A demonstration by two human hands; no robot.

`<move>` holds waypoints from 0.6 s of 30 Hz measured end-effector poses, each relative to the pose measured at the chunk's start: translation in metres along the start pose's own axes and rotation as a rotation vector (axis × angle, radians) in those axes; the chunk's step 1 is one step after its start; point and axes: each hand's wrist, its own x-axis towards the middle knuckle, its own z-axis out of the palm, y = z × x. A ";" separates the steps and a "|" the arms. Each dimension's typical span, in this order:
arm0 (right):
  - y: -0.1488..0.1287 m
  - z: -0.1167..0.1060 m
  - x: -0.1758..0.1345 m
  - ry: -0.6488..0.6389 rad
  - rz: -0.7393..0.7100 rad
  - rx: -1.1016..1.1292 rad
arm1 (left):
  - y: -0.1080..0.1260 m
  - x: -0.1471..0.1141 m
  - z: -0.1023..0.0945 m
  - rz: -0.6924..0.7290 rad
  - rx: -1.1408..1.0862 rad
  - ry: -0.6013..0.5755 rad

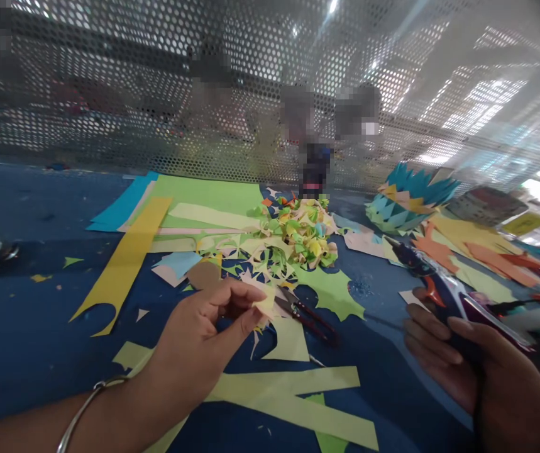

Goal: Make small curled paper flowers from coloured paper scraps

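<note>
Between thumb and fingers, my left hand (213, 340) pinches a small pale yellow paper piece (264, 304) above the blue table. A glue gun (453, 292) with an orange trigger is gripped in my right hand (481, 371), its nozzle pointing up and to the left. Dark-handled scissors (310, 318) lie among paper scraps just right of my left hand. Beyond them rises a heap of small curled paper pieces (307, 233) in green, yellow and pink. Pale green paper strips (293, 393) cross on the table near my left wrist.
Green sheets (213, 195) and a long yellow strip (128, 258) lie at the back left. A spiky blue-and-yellow paper crown (406, 198) stands back right, near orange paper pieces (439, 248). A perforated metal screen (156, 107) closes off the table's far side.
</note>
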 end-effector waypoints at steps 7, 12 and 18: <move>-0.005 0.025 -0.013 0.056 -0.045 -0.024 | 0.001 0.000 0.001 0.001 0.017 -0.036; -0.005 0.034 -0.020 0.041 -0.026 -0.067 | 0.000 0.000 0.000 -0.003 0.022 -0.064; 0.008 0.038 -0.029 -0.067 -0.048 -0.040 | 0.002 -0.002 0.000 0.019 0.012 -0.068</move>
